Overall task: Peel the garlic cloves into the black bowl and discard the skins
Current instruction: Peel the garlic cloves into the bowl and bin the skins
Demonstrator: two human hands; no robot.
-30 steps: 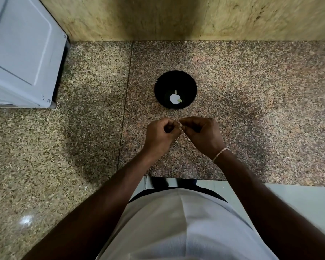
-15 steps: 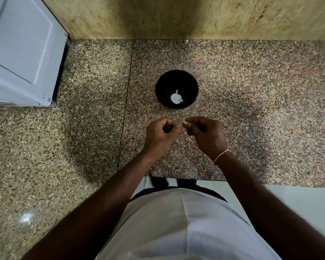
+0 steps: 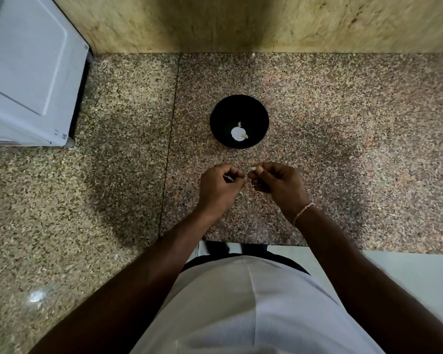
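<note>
Both hands work at frame centre, just below the black bowl (image 3: 239, 121), so peeled cloves drop in easily. Right hand (image 3: 279, 185) pinches a garlic clove (image 3: 253, 169); left hand (image 3: 219, 186), fingers curled, pinches its skin.

You look down on a speckled granite counter (image 3: 343, 123) with a seam (image 3: 170, 139) running up its middle. A yellowish stone wall (image 3: 215, 21) spans the top. A white appliance (image 3: 28, 72) sits upper left; pale floor (image 3: 414, 277) shows lower right.
</note>
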